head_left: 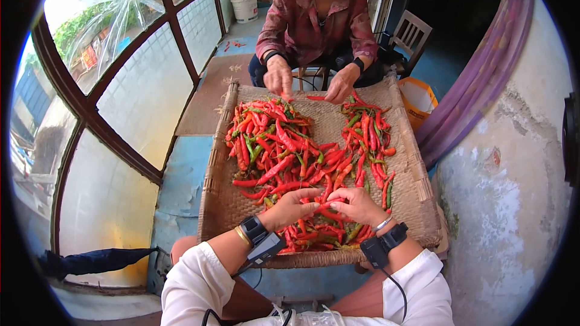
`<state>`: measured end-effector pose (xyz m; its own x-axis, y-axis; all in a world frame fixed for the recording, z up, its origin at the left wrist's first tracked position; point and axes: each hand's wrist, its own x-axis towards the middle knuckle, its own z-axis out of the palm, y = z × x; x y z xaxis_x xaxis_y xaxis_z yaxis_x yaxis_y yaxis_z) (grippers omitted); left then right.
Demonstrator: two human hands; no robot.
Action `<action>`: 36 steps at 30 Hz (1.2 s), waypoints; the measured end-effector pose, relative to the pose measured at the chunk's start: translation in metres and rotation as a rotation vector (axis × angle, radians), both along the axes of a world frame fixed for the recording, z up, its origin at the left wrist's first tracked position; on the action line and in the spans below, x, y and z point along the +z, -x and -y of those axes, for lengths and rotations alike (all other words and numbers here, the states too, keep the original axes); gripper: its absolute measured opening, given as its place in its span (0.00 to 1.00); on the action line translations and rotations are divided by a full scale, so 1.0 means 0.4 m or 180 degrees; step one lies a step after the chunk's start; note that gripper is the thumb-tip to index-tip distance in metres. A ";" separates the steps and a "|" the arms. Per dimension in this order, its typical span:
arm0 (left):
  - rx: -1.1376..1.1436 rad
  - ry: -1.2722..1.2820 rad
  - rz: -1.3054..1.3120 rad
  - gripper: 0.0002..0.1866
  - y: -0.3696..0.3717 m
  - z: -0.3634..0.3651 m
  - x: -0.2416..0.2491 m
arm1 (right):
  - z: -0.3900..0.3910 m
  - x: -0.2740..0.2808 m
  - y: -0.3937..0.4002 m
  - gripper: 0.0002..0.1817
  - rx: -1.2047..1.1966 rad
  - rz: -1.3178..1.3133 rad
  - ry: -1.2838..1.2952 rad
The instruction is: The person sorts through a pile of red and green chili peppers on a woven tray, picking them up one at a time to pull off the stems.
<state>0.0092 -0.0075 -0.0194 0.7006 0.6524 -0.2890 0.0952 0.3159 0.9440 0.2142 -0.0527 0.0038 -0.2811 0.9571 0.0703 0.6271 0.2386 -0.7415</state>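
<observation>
Red and green chili peppers [281,139] lie heaped on a woven tray [417,187] in front of me. Over the near part of the heap, my left hand [293,207] and my right hand [359,205] meet with their fingertips close together. Both pinch a red chili pepper [326,204] between them, its ends partly covered by my fingers. More peppers [314,235] lie just below my hands, by the tray's near edge. Each of my wrists carries a black strapped device.
Across the tray sits another person [320,24], both hands at the far peppers. A windowed wall [139,84] runs along the left, a worn plaster wall [507,205] along the right. A yellow-rimmed bucket [418,96], a chair [412,33] and a white bucket [244,7] stand farther back.
</observation>
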 end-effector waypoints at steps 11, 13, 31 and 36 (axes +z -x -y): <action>-0.0595 0.0000 -0.0317 0.11 0.006 -0.006 0.032 | 0.001 0.023 -0.014 0.09 -0.0763 -0.2567 0.1405; -0.0295 -0.0061 -0.0322 0.11 0.013 -0.017 0.055 | -0.007 0.007 -0.029 0.09 -0.0928 -0.2718 0.1283; 0.0342 0.0689 0.0226 0.13 0.011 -0.029 0.029 | -0.060 -0.130 -0.145 0.16 -0.1826 -0.0714 0.0327; 0.0534 0.0776 0.0272 0.12 0.015 -0.034 0.045 | -0.038 -0.094 -0.155 0.16 -0.2141 0.0622 -0.0024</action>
<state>0.0032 0.0063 -0.0014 0.6175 0.6797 -0.3958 -0.0540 0.5387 0.8408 0.2762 -0.0377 -0.0339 0.3641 0.9274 0.0860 0.7621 -0.2435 -0.5999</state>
